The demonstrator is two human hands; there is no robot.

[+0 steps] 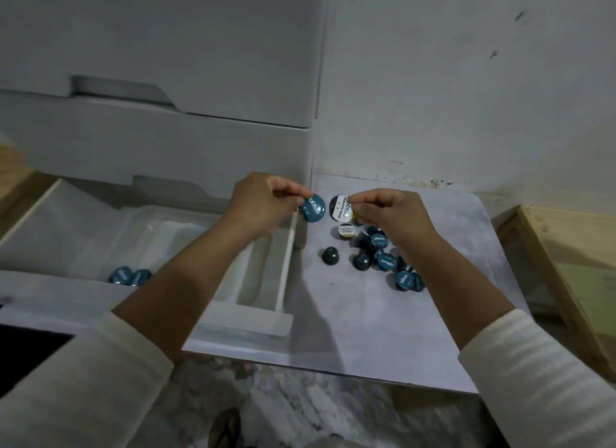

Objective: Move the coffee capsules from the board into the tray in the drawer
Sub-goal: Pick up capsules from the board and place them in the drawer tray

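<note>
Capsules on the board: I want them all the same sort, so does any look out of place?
Yes. Most of the capsules have teal lids, but two have black-and-white lids: one pinched in the right hand, one lying on the board just below it.

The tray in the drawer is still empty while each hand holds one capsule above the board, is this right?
Not quite. In the head view the tray already holds two teal capsules at its near left. The left hand and right hand each pinch one capsule.
</note>
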